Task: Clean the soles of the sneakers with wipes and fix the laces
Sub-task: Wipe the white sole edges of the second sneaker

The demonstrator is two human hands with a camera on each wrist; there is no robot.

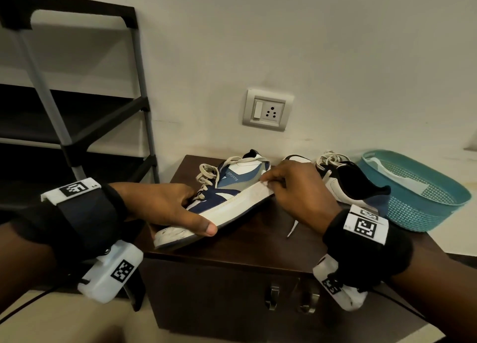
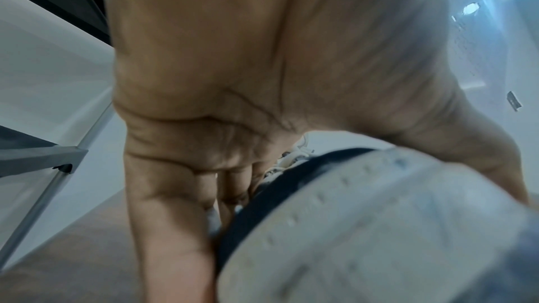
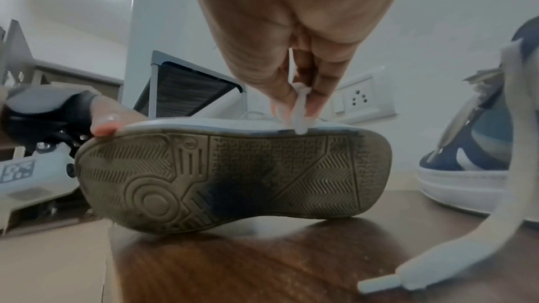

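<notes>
Left hand (image 1: 165, 208) gripping tilted blue sneaker (image 1: 227, 187) (toe end), right hand (image 1: 296, 190) pinching white wipe (image 3: 300, 110) against its sole edge

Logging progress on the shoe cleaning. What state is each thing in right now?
Held sneaker: tipped on its side, sole still dirty.
Wipe: pinched, touching the sole's edge.
Left hand: grips the toe end.
Right hand: pinches the wipe.
Second sneaker: on the cabinet, laces loose.
Basket: upright.
</notes>
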